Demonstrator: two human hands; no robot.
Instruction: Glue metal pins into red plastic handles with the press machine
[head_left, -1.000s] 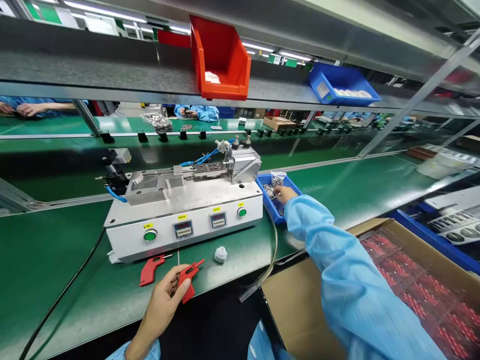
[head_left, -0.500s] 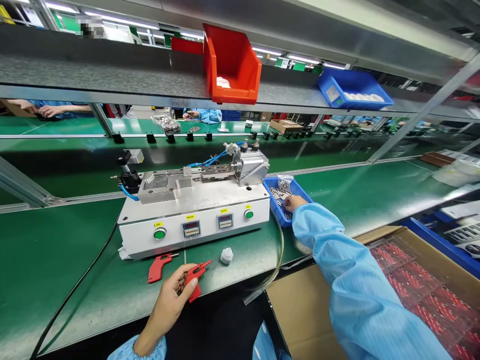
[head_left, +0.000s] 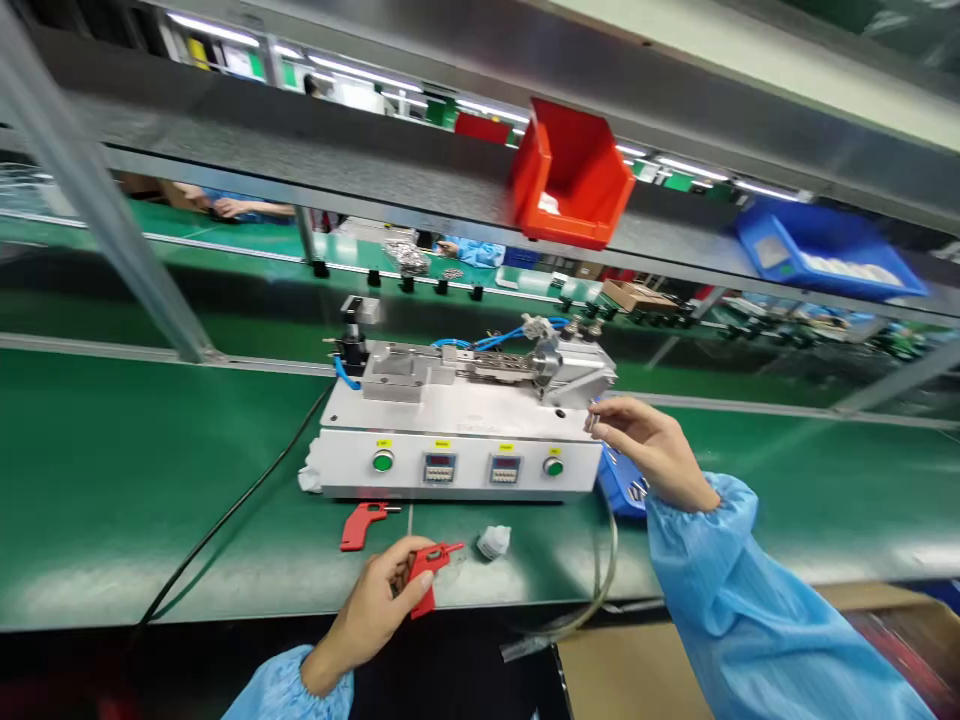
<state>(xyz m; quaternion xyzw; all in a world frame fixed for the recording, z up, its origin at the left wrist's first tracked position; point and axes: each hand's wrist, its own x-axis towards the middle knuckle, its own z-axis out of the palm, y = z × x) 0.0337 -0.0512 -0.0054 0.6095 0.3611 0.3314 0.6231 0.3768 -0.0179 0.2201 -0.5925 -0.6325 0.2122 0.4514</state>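
My left hand is closed on a red gun-shaped plastic part, its thin tip pointing right, just over the bench's front edge. Between the thumb and fingertips of my right hand is a small metal pin, partly hidden and slightly blurred. That hand is raised beside the right end of the white machine. Below it, a blue bin with metal pins is partly covered by my hand and sleeve. Another red gun-shaped part with a metal tip lies in front of the machine, left of a small white container.
An orange-red bin and a blue bin stand on the shelf above. A black cable runs along the left of the bench, and a clear hose hangs at the right. A cardboard box sits below. Co-workers' hands show behind.
My right hand has come up out of the blue bin and moved left toward the machine, with a metal pin in its fingers. The left hand keeps its red part. The view has swung left.
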